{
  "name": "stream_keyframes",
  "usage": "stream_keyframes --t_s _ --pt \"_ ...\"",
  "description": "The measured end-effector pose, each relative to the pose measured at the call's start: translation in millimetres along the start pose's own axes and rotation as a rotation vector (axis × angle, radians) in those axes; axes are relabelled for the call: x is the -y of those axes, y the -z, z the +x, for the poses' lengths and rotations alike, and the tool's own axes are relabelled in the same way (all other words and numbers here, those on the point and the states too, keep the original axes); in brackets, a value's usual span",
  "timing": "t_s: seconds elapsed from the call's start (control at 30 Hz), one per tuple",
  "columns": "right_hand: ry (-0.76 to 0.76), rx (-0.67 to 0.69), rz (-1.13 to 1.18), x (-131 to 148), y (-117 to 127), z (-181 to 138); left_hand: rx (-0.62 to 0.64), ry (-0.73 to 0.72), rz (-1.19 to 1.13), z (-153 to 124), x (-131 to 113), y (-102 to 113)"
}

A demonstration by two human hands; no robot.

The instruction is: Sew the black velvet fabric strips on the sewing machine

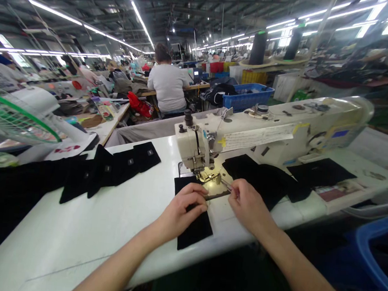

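Note:
A black fabric piece lies flat at the table's front, its far end by the sewing machine's presser foot. Over it rests my left hand, thumb and fingertips drawn together at the piece's right side; whatever they pinch is too small to make out. My right hand grips a thin metal tool like tweezers, its tip pointing left at the lit needle plate. Just behind that hand lies a heap of black fabric.
Black pieces with small labels overlap along the table's left. The sewing machine's arm spans the back. A green-rimmed fan stands left; a blue basket sits low right. A seated person is ahead.

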State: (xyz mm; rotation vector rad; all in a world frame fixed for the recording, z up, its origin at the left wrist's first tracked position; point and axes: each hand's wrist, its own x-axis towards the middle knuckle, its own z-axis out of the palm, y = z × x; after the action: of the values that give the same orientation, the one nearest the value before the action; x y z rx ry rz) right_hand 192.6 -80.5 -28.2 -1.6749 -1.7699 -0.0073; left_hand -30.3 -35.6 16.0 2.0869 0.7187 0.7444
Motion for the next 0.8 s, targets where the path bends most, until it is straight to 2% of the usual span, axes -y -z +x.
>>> stream_keyframes --t_s 0.13,0.27,0.33,0.43,0.57,0.63,0.8 --pt "-0.076 0.089 0.034 7 -2 9 0.074 0.083 -0.113 -10 -16 -13" --pt "-0.161 0.199 0.004 10 -6 20 0.093 0.116 -0.096 -14 -28 -34" --pt "-0.137 0.238 -0.025 11 -6 25 0.070 0.104 -0.041 -16 -33 -42" --pt "0.012 0.285 -0.076 13 -6 33 -0.016 0.126 0.026 -18 -37 -48" --pt "0.181 0.358 -0.118 16 -6 40 -0.136 0.084 0.023 -23 -41 -40" --pt "0.207 0.356 -0.141 18 -7 42 -0.226 0.067 0.001 -23 -43 -29" --pt "0.261 0.319 -0.251 25 -11 44 -0.464 0.147 -0.098 -15 -47 4"
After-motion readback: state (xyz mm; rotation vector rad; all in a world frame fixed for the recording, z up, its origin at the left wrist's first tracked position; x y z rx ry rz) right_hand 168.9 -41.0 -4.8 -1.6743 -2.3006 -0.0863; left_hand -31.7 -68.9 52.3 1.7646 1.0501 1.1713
